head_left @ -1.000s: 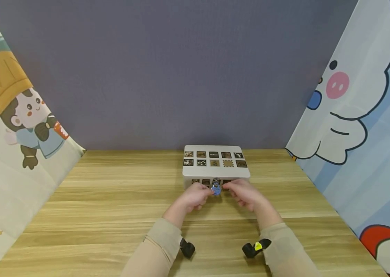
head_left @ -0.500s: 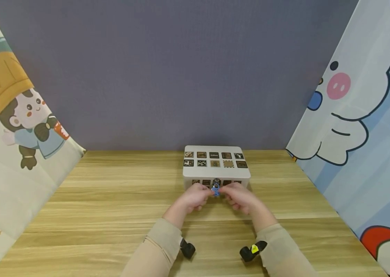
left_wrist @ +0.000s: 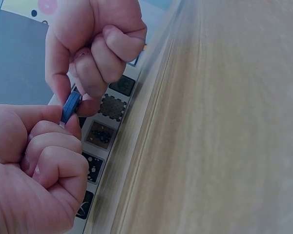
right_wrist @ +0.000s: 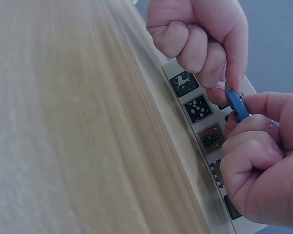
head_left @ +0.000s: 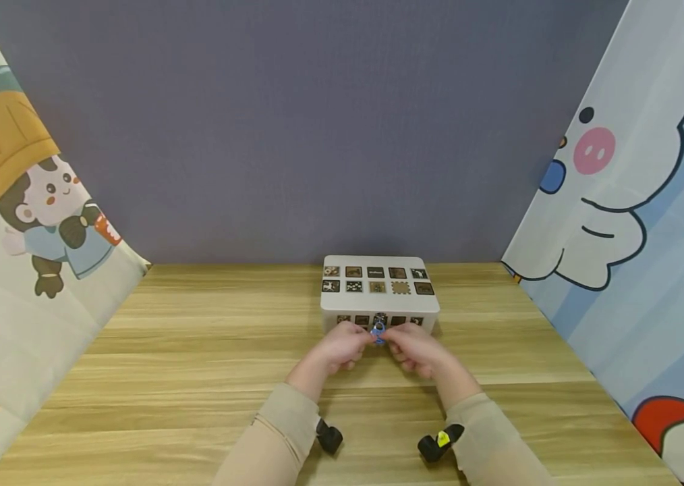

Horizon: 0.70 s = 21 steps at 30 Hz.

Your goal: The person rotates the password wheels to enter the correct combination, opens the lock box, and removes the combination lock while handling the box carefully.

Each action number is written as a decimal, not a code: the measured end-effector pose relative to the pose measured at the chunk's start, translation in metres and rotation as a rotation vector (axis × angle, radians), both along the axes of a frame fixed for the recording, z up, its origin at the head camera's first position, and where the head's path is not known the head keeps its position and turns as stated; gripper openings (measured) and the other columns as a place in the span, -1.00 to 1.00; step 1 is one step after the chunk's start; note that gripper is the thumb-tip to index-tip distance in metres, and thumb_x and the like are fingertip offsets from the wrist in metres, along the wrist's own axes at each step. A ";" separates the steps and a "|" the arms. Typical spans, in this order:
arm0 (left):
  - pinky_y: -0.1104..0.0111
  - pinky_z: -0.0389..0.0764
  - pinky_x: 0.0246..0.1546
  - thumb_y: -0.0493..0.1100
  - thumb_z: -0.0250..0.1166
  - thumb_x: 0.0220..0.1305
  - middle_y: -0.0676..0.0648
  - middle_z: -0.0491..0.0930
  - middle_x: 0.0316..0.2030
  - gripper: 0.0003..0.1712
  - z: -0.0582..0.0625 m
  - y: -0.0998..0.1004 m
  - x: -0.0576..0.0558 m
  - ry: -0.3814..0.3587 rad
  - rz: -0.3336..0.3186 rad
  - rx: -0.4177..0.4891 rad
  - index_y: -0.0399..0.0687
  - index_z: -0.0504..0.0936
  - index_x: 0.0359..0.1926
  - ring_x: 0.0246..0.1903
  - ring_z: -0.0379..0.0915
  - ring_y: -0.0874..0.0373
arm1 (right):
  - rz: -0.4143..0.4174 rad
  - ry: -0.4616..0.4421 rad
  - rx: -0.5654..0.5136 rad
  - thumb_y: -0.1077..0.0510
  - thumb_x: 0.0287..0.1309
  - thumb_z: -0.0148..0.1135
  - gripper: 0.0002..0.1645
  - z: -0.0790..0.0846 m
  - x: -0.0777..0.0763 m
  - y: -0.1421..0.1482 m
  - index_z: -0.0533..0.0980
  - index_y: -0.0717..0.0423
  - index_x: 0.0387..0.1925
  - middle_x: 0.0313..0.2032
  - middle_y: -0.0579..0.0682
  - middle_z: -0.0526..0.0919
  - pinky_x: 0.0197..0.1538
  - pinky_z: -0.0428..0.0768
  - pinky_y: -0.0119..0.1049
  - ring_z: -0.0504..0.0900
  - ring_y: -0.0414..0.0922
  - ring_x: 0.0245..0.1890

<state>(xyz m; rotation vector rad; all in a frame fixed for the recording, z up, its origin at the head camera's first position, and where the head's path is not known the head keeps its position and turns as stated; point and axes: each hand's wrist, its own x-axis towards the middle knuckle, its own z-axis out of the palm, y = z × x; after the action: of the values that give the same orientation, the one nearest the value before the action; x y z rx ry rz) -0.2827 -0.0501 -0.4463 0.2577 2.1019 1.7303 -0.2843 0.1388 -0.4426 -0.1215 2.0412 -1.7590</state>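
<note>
A small blue padlock [head_left: 378,331] hangs at the metal clasp [head_left: 380,317] on the front of a white box [head_left: 381,300] printed with small square pictures. My left hand [head_left: 344,343] pinches the padlock's left side between thumb and forefinger. From the other side, my right hand [head_left: 416,345] pinches its right side the same way. In the left wrist view the padlock's blue body [left_wrist: 71,106] shows edge-on between both sets of fingertips. The right wrist view shows that blue edge [right_wrist: 237,104] too, with the remaining fingers of both hands curled in. Fingers hide part of the lock.
The box stands near the back of a wood-grain table [head_left: 208,351], before a grey panel [head_left: 305,135]. Cartoon-printed curtains [head_left: 633,223] flank the table. Black cameras [head_left: 329,437] are strapped at both wrists.
My right hand has moved left onto the padlock and now pinches it; a second ago its fingertips were just beside it. The left hand has kept its grip, and the box has stayed put.
</note>
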 end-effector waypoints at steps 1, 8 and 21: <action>0.47 0.14 -0.81 -0.10 0.16 0.29 0.12 0.18 -0.78 -0.67 0.000 0.000 0.000 0.001 -0.002 -0.001 -0.32 0.60 -0.15 -0.83 0.02 0.28 | -0.001 0.001 -0.002 0.03 0.20 0.13 -0.54 0.000 0.000 0.000 0.47 0.44 -0.20 -0.74 -0.15 0.22 -0.75 0.08 -0.44 0.08 -0.26 -0.79; 0.47 0.15 -0.81 -0.10 0.16 0.29 0.11 0.18 -0.78 -0.67 0.000 0.000 -0.001 0.001 -0.006 0.000 -0.32 0.60 -0.15 -0.83 0.02 0.28 | -0.002 -0.002 -0.013 0.04 0.21 0.12 -0.58 -0.002 0.000 -0.001 0.47 0.41 -0.29 -0.75 -0.15 0.20 -0.76 0.08 -0.45 0.08 -0.26 -0.79; 0.47 0.15 -0.82 -0.09 0.16 0.29 0.12 0.19 -0.78 -0.66 0.000 0.000 0.000 0.005 -0.002 -0.006 -0.32 0.60 -0.15 -0.83 0.03 0.28 | -0.004 -0.013 -0.038 0.01 0.20 0.14 -0.60 0.000 0.002 -0.001 0.47 0.36 -0.36 -0.74 -0.15 0.20 -0.76 0.09 -0.45 0.08 -0.27 -0.79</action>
<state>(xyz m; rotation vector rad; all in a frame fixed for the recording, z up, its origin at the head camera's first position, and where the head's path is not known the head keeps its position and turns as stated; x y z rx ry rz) -0.2829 -0.0500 -0.4458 0.2623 2.1086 1.7241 -0.2827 0.1374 -0.4427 -0.1174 2.0001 -1.7973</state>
